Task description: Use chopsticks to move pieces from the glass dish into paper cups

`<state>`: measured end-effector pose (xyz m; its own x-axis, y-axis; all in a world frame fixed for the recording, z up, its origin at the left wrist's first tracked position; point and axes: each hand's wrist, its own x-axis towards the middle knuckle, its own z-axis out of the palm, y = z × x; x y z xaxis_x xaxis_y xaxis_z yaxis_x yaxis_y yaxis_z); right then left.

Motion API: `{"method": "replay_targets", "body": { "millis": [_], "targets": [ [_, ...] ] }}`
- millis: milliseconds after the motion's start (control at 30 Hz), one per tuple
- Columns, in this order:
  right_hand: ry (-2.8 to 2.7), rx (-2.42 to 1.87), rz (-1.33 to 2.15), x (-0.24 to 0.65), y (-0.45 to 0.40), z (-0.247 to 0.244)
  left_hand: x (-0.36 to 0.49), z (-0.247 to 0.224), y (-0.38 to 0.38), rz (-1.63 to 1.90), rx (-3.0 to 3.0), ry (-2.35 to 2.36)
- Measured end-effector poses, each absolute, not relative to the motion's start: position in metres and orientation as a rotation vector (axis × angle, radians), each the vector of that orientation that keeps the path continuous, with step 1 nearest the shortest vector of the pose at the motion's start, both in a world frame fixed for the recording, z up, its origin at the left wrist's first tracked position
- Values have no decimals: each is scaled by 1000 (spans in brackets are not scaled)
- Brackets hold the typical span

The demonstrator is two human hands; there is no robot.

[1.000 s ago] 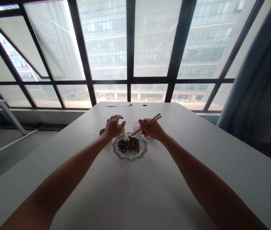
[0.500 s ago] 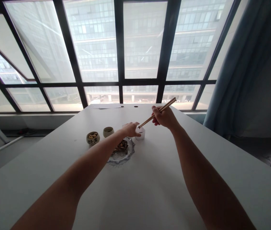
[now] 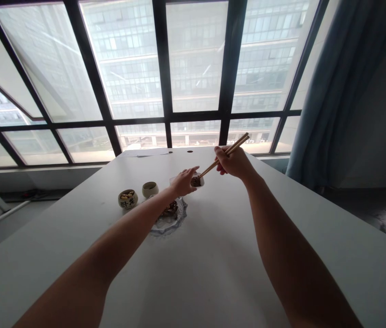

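Observation:
My right hand (image 3: 232, 161) is closed round a pair of wooden chopsticks (image 3: 225, 155), whose tips reach into a small white container (image 3: 201, 182). Dark brown pieces (image 3: 195, 181) show inside that container, which is tipped toward me. Around its left side my left hand (image 3: 183, 181) grips it, with thumb and fingers partly visible. Under my left forearm stands a clear scalloped glass dish (image 3: 174, 224) with brown pieces (image 3: 170, 209) in it, partly hidden by the arm.
Left of the glass dish are a small round cup (image 3: 149, 189) and a cup with dark characters (image 3: 128, 200) holding light brown pieces. White sheets (image 3: 145, 153) lie at the far edge of the white table (image 3: 193, 273). Windows and a blue curtain (image 3: 319, 100) stand beyond.
The white container is now tilted, so its dark contents show. My left hand has turned with it. The chopstick tips have moved slightly down into it, and the whole view has shifted a little.

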<state>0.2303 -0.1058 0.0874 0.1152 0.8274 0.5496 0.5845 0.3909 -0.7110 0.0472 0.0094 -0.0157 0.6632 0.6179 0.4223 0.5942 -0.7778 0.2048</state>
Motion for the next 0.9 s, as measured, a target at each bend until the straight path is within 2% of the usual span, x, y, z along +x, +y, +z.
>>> {"method": "replay_targets", "body": {
  "millis": [400,700,800,900],
  "targets": [
    [-1683,-1327,309,228,-86,63,43,-15,0,523,2718,1182],
    [-1573,-1186,277,214,-96,75,37,-16,19,369,2807,1208],
    [-1632,-1156,403,205,-99,77,14,-9,21,454,2837,1159],
    [-1805,-1146,540,194,-97,70,-28,-3,15,708,2812,1174]
  ]
}}
